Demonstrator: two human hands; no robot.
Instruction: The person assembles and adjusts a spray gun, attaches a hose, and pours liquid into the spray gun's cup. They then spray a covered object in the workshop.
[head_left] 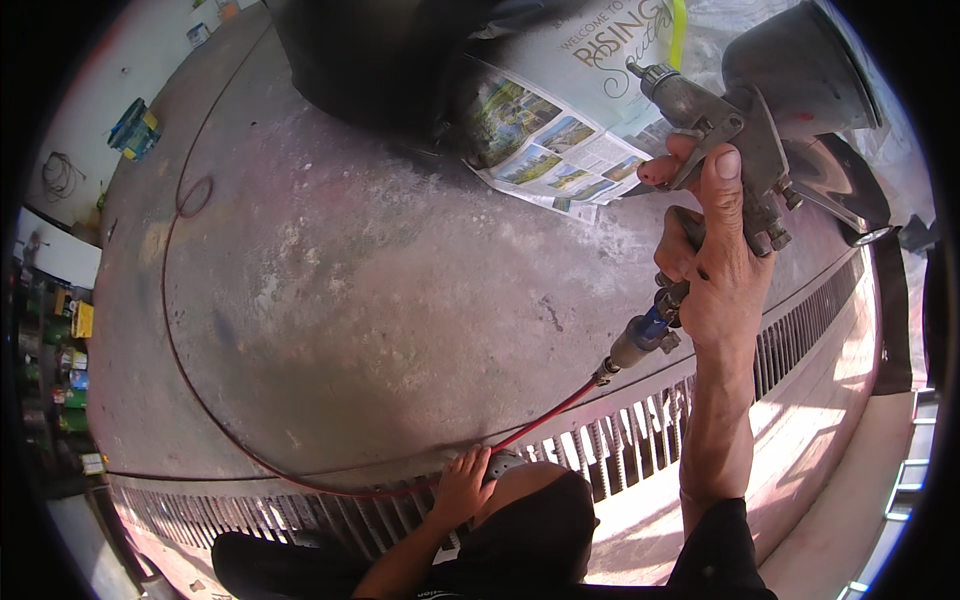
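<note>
My right hand (722,270) is wrapped round the grip of a grey metal spray gun (695,108), its fingers by the trigger and its thumb along the back. A dark paint cup (800,70) sits on the gun. Below the grip, a blue and grey fitting (637,340) joins the gun to a red air hose (545,413). Down by my knee, my left hand (462,490) closes over this hose, which comes out on both sides of it. The gun's nozzle points toward a black glossy panel and printed paper (560,140).
The glossy black panel (365,60) stands at the top. Hose loops across the stained concrete floor (380,300) on the left. A slotted floor grate (640,425) runs beneath me. Clear plastic sheeting (905,150) hangs at right. A bucket (134,130) and several cans line the left wall.
</note>
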